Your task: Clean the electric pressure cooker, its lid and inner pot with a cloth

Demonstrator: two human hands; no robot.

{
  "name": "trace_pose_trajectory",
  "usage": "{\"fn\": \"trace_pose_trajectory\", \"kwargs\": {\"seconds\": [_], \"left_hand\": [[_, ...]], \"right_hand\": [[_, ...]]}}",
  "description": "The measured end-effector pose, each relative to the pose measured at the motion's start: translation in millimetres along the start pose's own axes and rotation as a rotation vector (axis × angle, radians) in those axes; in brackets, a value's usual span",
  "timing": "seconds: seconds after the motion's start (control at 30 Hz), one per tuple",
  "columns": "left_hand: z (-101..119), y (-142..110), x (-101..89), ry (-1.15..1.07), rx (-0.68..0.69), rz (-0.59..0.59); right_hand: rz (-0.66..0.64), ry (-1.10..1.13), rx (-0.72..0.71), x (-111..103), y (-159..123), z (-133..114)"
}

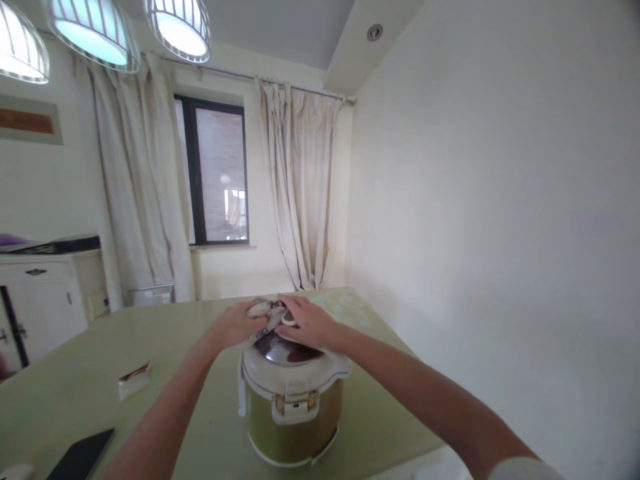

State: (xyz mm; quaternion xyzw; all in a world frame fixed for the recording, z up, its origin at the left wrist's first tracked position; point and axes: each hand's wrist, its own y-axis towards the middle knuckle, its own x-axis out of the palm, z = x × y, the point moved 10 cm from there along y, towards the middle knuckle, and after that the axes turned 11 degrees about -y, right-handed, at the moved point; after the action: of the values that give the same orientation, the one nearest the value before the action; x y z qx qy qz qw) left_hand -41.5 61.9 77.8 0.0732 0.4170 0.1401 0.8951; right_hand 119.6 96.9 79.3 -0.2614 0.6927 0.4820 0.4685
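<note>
Since the cooker (296, 440) is probably parked close for 2-handed reach, the left hand (236, 325) bunches a cloth (273, 315) up top, right hand (316, 324) fingers curled alongside, grip unclear tbh.

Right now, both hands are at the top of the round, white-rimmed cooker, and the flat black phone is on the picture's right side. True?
No: the head view shows the flat black phone on the left. The left hand and right hand are at the top of the cooker.

Olive-and-white cooker (294, 408), pale green table (85, 363)
</note>
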Motion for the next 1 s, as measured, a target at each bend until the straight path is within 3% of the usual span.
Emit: {"fn": "trace_pose_trajectory", "kwargs": {"seconds": [0.13,0.23,0.33,0.43,0.63,0.73,0.87,1.0], "left_hand": [[6.6,-54.0,-6.6,0.07,0.046,0.109],[23.2,-96.5,18.1,0.021,0.212,0.152],[33.7,-114.8,34.7,-0.048,0.332,0.297],[25.6,-92.3,41.3,-0.167,0.266,0.278],[-1.7,-4.0,10.7,-0.246,0.082,0.185],[-12.2,23.6,12.5,-0.331,0.035,0.079],[-21.4,12.1,13.3,-0.42,-0.01,0.036],[-10.3,-45.6,11.3,-0.232,0.055,0.086]], "right_hand": [[0.019,-0.002,0.051,-4.3,-2.9,-2.1],[0.061,0.097,0.052,-12.1,-2.2,-2.2],[0.099,0.223,0.086,-16.9,-4.7,4.0],[0.108,0.314,0.126,-17.4,-6.4,9.3],[0.124,0.31,0.194,-17.4,-4.6,12.9],[0.123,0.261,0.177,-15.6,-3.8,8.2],[0.135,0.079,0.216,-13.5,-5.4,9.2],[0.127,0.004,0.229,-10.4,-4.5,12.5]]}}
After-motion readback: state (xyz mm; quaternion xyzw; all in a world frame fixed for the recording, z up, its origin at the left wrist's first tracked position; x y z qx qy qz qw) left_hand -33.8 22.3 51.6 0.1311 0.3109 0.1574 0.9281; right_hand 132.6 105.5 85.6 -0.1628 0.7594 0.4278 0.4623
